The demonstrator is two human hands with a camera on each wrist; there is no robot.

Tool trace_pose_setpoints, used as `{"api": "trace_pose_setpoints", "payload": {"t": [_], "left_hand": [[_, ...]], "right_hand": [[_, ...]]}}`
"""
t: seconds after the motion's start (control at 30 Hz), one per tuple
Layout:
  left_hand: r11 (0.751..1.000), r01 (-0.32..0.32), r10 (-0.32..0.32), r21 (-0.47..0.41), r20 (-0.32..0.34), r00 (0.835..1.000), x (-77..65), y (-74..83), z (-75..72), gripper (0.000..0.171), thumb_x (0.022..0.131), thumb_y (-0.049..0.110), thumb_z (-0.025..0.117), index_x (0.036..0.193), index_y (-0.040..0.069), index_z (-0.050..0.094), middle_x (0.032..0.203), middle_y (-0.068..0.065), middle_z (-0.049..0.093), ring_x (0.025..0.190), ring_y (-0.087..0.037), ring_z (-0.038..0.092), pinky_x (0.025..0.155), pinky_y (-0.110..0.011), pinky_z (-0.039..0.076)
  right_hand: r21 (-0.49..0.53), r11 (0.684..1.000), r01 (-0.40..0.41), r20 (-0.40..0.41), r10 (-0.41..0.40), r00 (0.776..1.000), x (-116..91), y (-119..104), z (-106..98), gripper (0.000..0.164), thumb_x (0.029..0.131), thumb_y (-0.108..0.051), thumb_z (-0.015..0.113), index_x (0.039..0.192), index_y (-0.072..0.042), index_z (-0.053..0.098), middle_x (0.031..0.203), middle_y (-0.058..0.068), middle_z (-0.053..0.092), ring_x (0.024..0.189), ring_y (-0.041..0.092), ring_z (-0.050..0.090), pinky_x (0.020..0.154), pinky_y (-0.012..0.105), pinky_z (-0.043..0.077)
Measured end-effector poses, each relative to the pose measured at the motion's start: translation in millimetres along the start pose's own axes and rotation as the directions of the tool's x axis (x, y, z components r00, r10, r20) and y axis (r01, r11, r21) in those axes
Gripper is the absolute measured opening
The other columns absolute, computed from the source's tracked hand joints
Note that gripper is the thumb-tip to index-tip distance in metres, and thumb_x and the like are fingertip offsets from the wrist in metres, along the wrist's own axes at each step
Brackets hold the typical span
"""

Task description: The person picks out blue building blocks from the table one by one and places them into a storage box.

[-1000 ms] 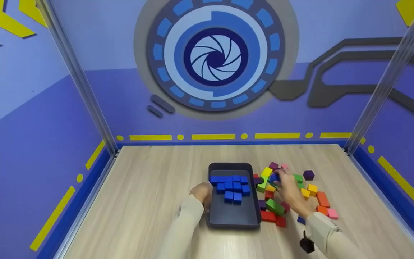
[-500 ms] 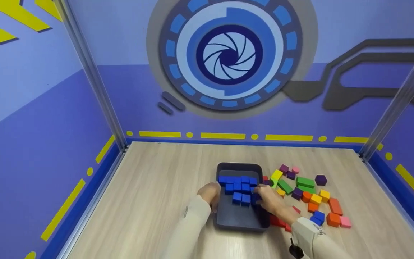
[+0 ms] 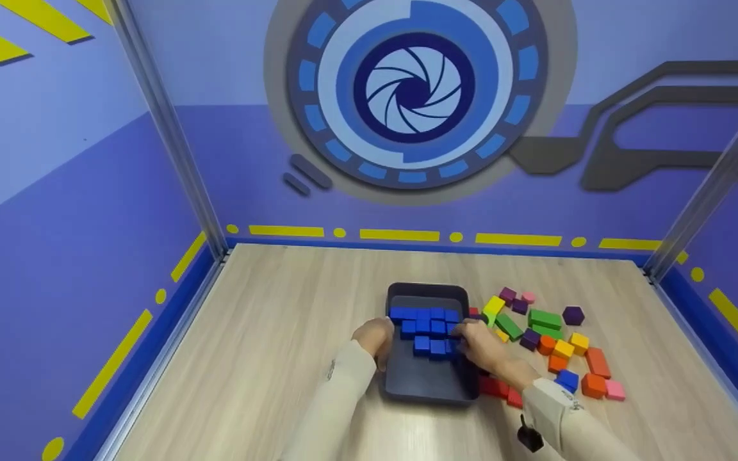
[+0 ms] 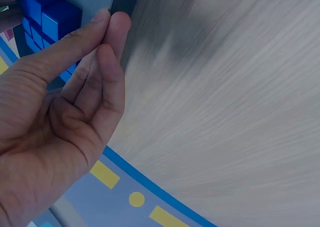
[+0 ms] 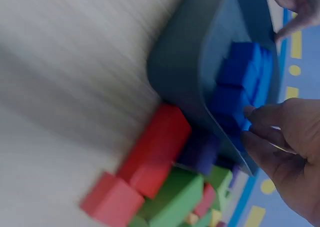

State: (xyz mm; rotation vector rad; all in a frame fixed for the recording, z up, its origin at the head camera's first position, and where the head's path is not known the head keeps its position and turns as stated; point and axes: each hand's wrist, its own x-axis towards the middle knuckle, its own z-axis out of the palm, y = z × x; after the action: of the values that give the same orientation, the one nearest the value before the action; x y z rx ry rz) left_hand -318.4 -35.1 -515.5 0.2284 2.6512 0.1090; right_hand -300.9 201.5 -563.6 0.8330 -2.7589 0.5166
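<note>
A dark grey tray (image 3: 430, 381) holds several blue cube blocks (image 3: 423, 325) in rows, grouped in its middle and far part. My left hand (image 3: 375, 339) pinches the tray's left rim between thumb and fingers, as the left wrist view shows. Over the right rim reaches my right hand (image 3: 487, 349), its thumb and fingertips at a blue block (image 3: 451, 349) at the right end of the nearest row. In the right wrist view that hand (image 5: 295, 147) hides part of the blocks against the tray wall (image 5: 180, 52).
Right of the tray lie loose blocks of several colours: a green block (image 3: 544, 319), an orange block (image 3: 594, 385), a blue block (image 3: 567, 381) and a red block (image 3: 494, 387) close to the tray wall. Purple-blue panels (image 3: 215, 173) enclose the wooden table (image 3: 279, 307).
My right hand has carried a blue block leftward from the loose pile into the tray, where it now stands beside the nearest row. My left hand stays on the rim. The head view has shifted.
</note>
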Motion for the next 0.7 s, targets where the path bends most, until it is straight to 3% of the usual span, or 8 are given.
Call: {"api": "trace_pose_setpoints", "payload": {"t": [0.1, 0.23, 0.33, 0.4, 0.47, 0.57, 0.7], "left_hand": [[1.000, -0.011, 0.011, 0.000, 0.011, 1.000, -0.8, -10.2, -2.8, 0.098, 0.073, 0.005, 0.091, 0.155, 0.003, 0.038, 0.162, -0.009, 0.042, 0.144, -0.022, 0.048, 0.114, -0.035, 0.046], [0.978, -0.010, 0.021, -0.208, 0.053, 0.998, 0.5, -31.8, -5.5, 0.103, 0.075, -0.003, 0.087, 0.159, -0.001, 0.026, 0.149, -0.021, 0.055, 0.112, -0.026, 0.072, 0.090, -0.035, 0.060], [0.922, 0.017, 0.019, -0.387, 0.090, 0.996, 3.2, -46.0, -5.6, 0.108, 0.076, -0.011, 0.082, 0.162, 0.001, 0.017, 0.142, -0.029, 0.058, 0.079, -0.028, 0.077, 0.063, -0.030, 0.061], [0.907, 0.028, 0.017, -0.421, 0.103, 0.995, 4.4, -51.3, -6.0, 0.109, 0.077, -0.011, 0.082, 0.162, 0.002, 0.015, 0.130, -0.029, 0.066, 0.071, -0.024, 0.076, 0.057, -0.026, 0.058], [0.915, 0.035, 0.011, -0.402, 0.110, 0.994, 5.0, -53.3, -6.8, 0.105, 0.079, -0.009, 0.082, 0.161, 0.000, 0.018, 0.119, -0.026, 0.072, 0.069, -0.021, 0.075, 0.059, -0.025, 0.059], [0.951, 0.041, -0.007, -0.306, 0.112, 0.994, 4.3, -51.7, -7.9, 0.086, 0.081, -0.001, 0.083, 0.151, -0.008, 0.034, 0.097, -0.017, 0.079, 0.079, -0.019, 0.076, 0.077, -0.028, 0.061], [0.981, 0.049, -0.040, -0.190, 0.053, 0.998, 0.8, -46.9, -6.9, 0.060, 0.078, 0.004, 0.087, 0.128, -0.006, 0.055, 0.111, -0.016, 0.074, 0.098, -0.021, 0.069, 0.098, -0.033, 0.056]], "right_hand": [[0.004, 0.999, -0.038, 0.054, 0.038, 0.998, 3, 5, -18, 0.010, 0.086, 0.007, 0.071, 0.095, 0.004, 0.074, 0.088, 0.015, 0.073, 0.078, 0.025, 0.069, 0.069, 0.040, 0.061], [0.011, 0.995, -0.099, 0.216, 0.095, 0.972, 0, 20, -45, 0.009, 0.089, 0.005, 0.070, 0.096, 0.003, 0.076, 0.088, 0.013, 0.073, 0.074, 0.018, 0.065, 0.068, 0.036, 0.061], [-0.014, 0.989, -0.148, 0.373, 0.143, 0.917, -8, 33, -60, 0.011, 0.089, 0.002, 0.072, 0.100, 0.001, 0.076, 0.090, 0.012, 0.073, 0.075, 0.016, 0.063, 0.072, 0.037, 0.060], [-0.037, 0.982, -0.183, 0.468, 0.179, 0.865, -15, 41, -65, 0.013, 0.089, -0.001, 0.074, 0.101, 0.000, 0.075, 0.092, 0.012, 0.073, 0.077, 0.017, 0.062, 0.075, 0.039, 0.060], [-0.074, 0.975, -0.209, 0.523, 0.217, 0.825, -22, 48, -69, 0.016, 0.088, -0.002, 0.076, 0.103, -0.001, 0.074, 0.096, 0.014, 0.072, 0.080, 0.019, 0.062, 0.077, 0.041, 0.059], [-0.106, 0.958, -0.265, 0.558, 0.278, 0.782, -33, 57, -72, 0.023, 0.083, -0.002, 0.081, 0.105, -0.001, 0.072, 0.102, 0.015, 0.070, 0.088, 0.024, 0.063, 0.083, 0.046, 0.059], [-0.130, 0.944, -0.304, 0.565, 0.322, 0.759, -44, 64, -72, 0.034, 0.074, 0.006, 0.085, 0.105, 0.000, 0.072, 0.104, 0.014, 0.070, 0.094, 0.027, 0.065, 0.088, 0.050, 0.058]]}}
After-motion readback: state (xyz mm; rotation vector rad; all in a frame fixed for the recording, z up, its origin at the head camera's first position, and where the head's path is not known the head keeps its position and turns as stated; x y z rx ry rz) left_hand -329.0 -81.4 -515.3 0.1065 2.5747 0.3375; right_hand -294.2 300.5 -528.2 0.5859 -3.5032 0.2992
